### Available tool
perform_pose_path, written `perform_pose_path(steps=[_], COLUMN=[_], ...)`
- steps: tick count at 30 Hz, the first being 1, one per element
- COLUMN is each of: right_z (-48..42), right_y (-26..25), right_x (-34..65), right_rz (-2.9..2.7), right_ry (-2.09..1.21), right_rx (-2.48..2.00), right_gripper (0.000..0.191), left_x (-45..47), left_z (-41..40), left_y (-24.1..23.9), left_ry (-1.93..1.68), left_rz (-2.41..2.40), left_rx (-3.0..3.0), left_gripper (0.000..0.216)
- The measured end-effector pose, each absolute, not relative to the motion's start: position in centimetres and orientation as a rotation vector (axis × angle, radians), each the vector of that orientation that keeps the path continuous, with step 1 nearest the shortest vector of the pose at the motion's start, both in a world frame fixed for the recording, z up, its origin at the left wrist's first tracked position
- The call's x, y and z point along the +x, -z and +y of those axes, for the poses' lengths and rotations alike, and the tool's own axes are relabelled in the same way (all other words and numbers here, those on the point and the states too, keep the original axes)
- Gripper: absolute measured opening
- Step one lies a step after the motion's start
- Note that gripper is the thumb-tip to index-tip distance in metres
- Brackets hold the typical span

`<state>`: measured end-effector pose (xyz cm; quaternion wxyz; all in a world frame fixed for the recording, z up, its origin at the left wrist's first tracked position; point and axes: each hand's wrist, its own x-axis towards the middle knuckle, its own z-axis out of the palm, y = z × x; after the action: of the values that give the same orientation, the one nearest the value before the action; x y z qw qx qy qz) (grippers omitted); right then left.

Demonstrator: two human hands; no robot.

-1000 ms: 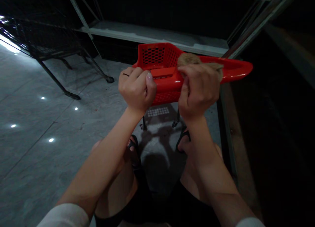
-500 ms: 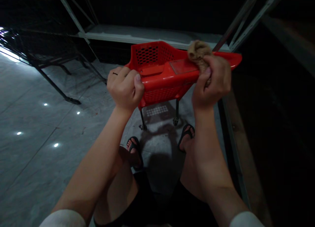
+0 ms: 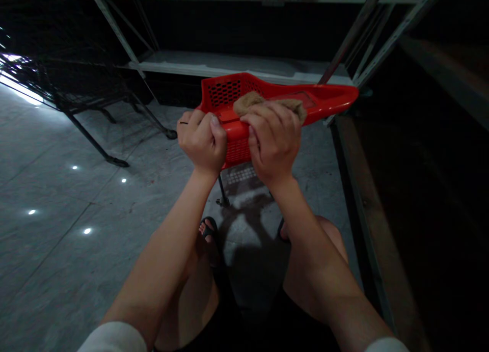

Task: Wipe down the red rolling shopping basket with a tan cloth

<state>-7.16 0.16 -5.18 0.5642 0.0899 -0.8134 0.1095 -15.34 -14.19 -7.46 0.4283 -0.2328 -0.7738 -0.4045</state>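
Observation:
A small red plastic shopping cart point(image 3: 332, 95) with a perforated basket stands on thin legs in front of me. My left hand point(image 3: 203, 140) is closed around the near left end of its rim. Bunched under my right hand point(image 3: 275, 140) is a tan cloth point(image 3: 250, 102), which I press onto the cart's near edge, just right of my left hand. The right fingers curl over the cloth and rim, so part of both is hidden. The cart's long pointed end juts out to the right.
Behind the cart runs a metal rack with a pale low shelf point(image 3: 214, 64). A dark wire trolley point(image 3: 91, 92) stands at the left on the grey tiled floor point(image 3: 57, 260). Along the right lies a low ledge point(image 3: 367, 189). My sandalled feet are below the cart.
My right hand has slid left along the cart's edge with the cloth, coming close to my left hand. The left hand keeps its hold; the view has shifted slightly.

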Motion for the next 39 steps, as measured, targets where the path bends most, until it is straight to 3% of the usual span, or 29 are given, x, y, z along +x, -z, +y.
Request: perform_pose_path(steps=[6,22,29,39], right_z=[1.4,13.9,9.0,1.9], right_y=[4.6,5.3,5.2,3.1], right_x=[-9.1,-16.0,-15.1,-12.7], right_rz=[-2.177,-2.035,-2.012,-2.215], right_ry=[-0.219,-0.525,-0.566,-0.266], right_rx=[0.311,-0.015,0.056,0.436], right_gripper=[0.035,0.039,0.035,0.031], left_x=[-16.3,-19.9,-19.3,-19.0], left_z=[-13.9,-10.8,-11.3,-13.2], left_y=[7.3,6.3,6.9,7.7], left_ry=[0.991,0.876,0.899,0.995], left_rz=[-1.91,-1.956,-1.793,-1.682], left_rx=[-0.589,-0.578,-0.516,-0.622], left_gripper=[0.034,0.046,0.054,0.048])
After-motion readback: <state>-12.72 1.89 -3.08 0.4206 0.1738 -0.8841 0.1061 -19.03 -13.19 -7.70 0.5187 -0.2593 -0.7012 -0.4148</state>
